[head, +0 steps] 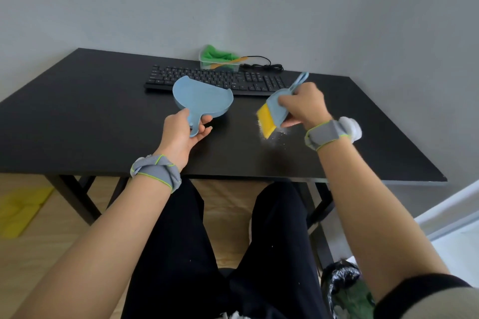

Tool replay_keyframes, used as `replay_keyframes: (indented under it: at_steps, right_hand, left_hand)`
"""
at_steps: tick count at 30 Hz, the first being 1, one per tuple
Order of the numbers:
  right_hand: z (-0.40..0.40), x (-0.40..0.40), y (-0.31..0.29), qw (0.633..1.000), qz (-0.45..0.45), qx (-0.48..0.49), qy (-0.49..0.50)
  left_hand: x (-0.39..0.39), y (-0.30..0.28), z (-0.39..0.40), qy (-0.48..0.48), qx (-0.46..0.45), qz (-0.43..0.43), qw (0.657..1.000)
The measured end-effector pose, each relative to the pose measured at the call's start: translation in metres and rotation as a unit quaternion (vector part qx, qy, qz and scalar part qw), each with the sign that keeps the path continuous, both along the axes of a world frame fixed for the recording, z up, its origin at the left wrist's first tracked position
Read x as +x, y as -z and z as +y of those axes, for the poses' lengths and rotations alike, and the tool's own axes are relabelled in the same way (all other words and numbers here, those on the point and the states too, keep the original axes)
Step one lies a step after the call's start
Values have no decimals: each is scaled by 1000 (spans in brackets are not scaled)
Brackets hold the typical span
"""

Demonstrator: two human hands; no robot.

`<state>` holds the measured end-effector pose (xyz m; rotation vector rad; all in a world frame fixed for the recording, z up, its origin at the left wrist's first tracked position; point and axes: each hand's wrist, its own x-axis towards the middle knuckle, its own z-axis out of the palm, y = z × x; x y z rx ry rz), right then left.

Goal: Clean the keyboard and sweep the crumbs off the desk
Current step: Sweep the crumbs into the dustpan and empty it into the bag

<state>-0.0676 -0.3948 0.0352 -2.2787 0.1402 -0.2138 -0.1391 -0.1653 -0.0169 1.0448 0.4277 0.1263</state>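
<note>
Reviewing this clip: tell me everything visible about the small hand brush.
The hand brush looks like light blue plastic, with a flat body, a thin looped handle pointing up and away, and a block of yellow bristles. The right hand grips it around the body, tilted so the bristles point down and toward the left. The bristle tips meet the black desk among pale scattered crumbs, in front of the keyboard's right end. The brush is slightly blurred.

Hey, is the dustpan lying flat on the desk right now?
No, the left hand grips the blue dustpan by its handle and holds it tilted above the desk, in front of the keyboard.
</note>
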Motion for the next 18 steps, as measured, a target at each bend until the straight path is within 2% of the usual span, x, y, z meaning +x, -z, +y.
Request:
replay_keyframes:
  at_steps: [2,3,6,10,13,15,18]
  right_hand:
    - [-18,7,-11,998,-24,51,10]
    - [-22,11,-14,998,-47,35,14]
    - [-19,20,-18,989,-93,-111,0]
    - [-3,17,-2,968,-12,-225,-111]
    - [-8,0,-12,934,7,-305,-186]
    - [-16,-6,-28,928,3,-302,-216]
    - [-22,0,-33,944,-38,-259,-201]
  left_hand:
    - [-1,0,0,0,-2,-4,1000]
    - [-1,1,0,0,0,-2,1000]
    - [-3,0,0,2,6,-1,1000]
    - [-6,-1,1,9,22,2,1000]
    - [-8,-2,2,18,31,5,999]
    - [-9,-4,2,23,39,3,999]
    - [-16,-6,-2,31,47,7,998]
